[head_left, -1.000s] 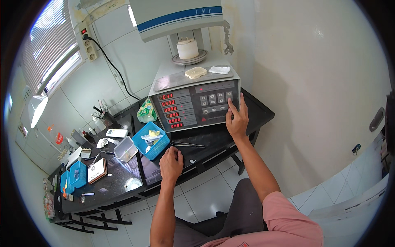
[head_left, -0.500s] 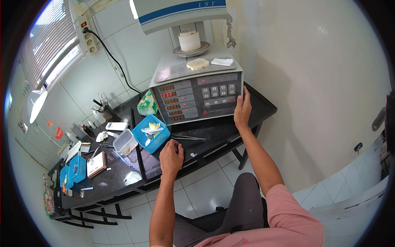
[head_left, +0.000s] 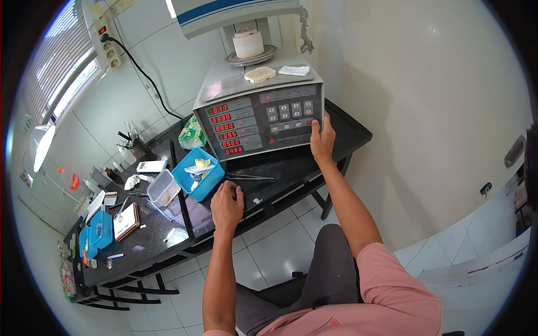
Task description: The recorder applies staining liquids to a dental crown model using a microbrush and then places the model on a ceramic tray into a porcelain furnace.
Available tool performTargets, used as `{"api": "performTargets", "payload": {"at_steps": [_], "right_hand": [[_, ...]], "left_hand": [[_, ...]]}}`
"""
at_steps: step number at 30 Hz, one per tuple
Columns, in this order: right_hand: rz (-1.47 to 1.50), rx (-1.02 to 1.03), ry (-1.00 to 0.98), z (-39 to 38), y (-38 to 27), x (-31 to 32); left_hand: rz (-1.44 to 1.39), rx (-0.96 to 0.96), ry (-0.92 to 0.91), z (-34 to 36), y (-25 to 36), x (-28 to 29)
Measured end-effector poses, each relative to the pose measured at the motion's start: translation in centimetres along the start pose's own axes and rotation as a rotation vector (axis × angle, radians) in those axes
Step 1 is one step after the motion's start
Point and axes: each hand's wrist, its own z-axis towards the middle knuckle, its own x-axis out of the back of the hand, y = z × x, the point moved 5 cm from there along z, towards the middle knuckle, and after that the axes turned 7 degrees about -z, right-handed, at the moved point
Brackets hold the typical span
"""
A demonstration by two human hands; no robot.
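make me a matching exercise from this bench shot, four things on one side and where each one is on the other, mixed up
Things:
1. right hand
2. left hand
3. blue basket
4. white cylinder

Places:
A. on the round stand at the top of the machine
B. at the lower right corner of the machine's control panel
C. on the black table just left of the machine's front
D. resting near the table's front edge, below the tweezers

Pairs: 1-B, 2-D, 3-C, 4-A
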Motion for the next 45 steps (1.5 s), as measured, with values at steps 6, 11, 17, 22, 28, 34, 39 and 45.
{"api": "performTargets", "payload": {"at_steps": [6,11,17,22,28,34,39,45], "right_hand": [[0.09,-0.115,-0.037,0.3,-0.4,-0.3],[0.138,-0.097,0.005,1.0,0.4,-0.8],[0.114,-0.027,0.096,1.2,0.3,-1.0],[0.079,-0.021,0.13,1.0,-0.1,-0.7],[0.084,-0.039,0.123,1.2,-0.2,-0.6],[0.11,-0.042,0.116,1.5,0.1,-0.9],[0.14,-0.044,0.115,1.4,0.0,-0.9],[0.153,-0.075,0.111,1.2,-0.2,-0.6]], "left_hand": [[0.017,-0.01,0.01,0.0,-0.1,0.0],[0.029,0.001,-0.01,0.4,-0.1,-0.3],[0.07,0.004,-0.021,0.1,-0.1,-0.2],[0.065,0.043,-0.047,-0.1,-0.1,-0.3],[0.073,0.063,-0.055,0.0,0.0,-0.4],[0.073,0.062,-0.06,0.4,0.2,-0.3],[0.089,0.061,-0.064,0.3,0.0,-0.3],[0.104,0.065,-0.076,0.0,0.3,-0.3]]}}
